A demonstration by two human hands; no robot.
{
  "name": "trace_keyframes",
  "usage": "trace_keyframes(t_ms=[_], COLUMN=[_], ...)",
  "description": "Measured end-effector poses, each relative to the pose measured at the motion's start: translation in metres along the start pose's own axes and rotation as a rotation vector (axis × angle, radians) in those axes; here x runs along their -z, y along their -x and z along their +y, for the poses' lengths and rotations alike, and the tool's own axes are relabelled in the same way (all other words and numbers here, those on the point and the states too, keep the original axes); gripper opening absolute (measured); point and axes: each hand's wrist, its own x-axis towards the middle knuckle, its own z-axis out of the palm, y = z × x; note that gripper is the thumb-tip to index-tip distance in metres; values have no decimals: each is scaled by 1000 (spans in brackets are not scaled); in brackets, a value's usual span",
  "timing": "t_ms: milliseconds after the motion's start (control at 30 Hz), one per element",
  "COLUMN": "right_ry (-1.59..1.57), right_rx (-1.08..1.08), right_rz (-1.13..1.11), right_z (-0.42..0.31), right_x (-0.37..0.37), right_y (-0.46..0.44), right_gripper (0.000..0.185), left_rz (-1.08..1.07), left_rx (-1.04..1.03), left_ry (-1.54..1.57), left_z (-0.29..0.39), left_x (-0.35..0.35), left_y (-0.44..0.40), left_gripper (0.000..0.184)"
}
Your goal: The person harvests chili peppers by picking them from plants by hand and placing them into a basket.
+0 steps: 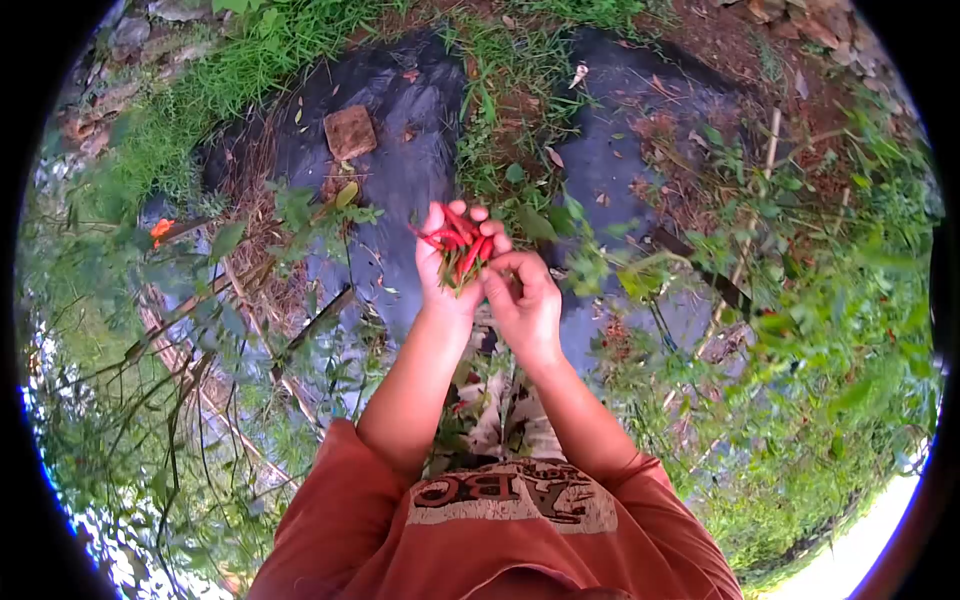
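Several slim red chilli peppers [462,240], some with green stems, lie bunched in my left hand [436,275]. Its palm is turned up and the fingers curl round the bunch. My right hand [525,290] comes in from the right, thumb and forefinger pinched together at the edge of the bunch, on what looks like one of the chillies. Its other fingers are folded in. Both hands are held close together in front of my body, above the ground.
Black plastic sheeting [395,110] covers the ground in strips, with a grassy gap [510,110] between. A brown block [350,132] sits on the left strip. Leafy plants and sticks [320,318] stand close on the left; more foliage [800,330] crowds the right.
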Motion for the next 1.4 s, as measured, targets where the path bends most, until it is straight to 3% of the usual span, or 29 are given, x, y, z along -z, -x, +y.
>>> trace_keyframes(t_ms=[33,100,167,200,267,300,500,600,667,800,867,1000,1033,1067,1200,1333,1400], right_ry=[87,39,-296,-309,-445,-513,-425,-291,-128,-101,322,468,472,506,482,436,416], right_rx=[38,-91,-158,-116,-458,-604,-724,-698,-456,-352,-243,-131,-126,-167,-353,-277,-494], right_rz=[-59,-126,-31,7,68,66,60,15,-68,-102,-123,-64,-65,-100,-115,-85,-97], right_z=[7,19,47,69,113,139,330,390,415,455,480,503,503,500,500,527,530], right_x=[-6,-14,-24,-29,-43,-53,-139,-171,-191,-211,-208,-186,-185,-185,-192,-191,-189], right_y=[-2,0,-2,-13,-40,-59,-169,-210,-239,-283,-285,-265,-265,-266,-274,-273,-270], right_gripper=[13,14,13,8,11,15,20,20,22,22,22,22,22,22,23,23,20], left_rz=[-18,-2,-79,-84,-96,-100,40,88,154,237,254,246,219,236,253,240,221], left_rx=[34,56,43,40,28,21,-32,-73,-70,-99,-94,-75,-65,-150,-154,-146,-118], left_ry=[77,189,207,182,154,145,62,-26,-67,-37,-17,25,12,111,89,73,37], left_z=[11,30,47,56,70,77,90,88,92,95,92,88,88,84,87,94,95], left_x=[15,35,54,59,66,72,98,115,131,166,178,188,191,192,194,194,193], left_y=[-3,-2,1,3,10,13,40,59,70,78,74,74,73,71,73,67,68], left_gripper=[32,33,33,30,31,32,32,35,36,37,37,37,37,26,25,25,26])
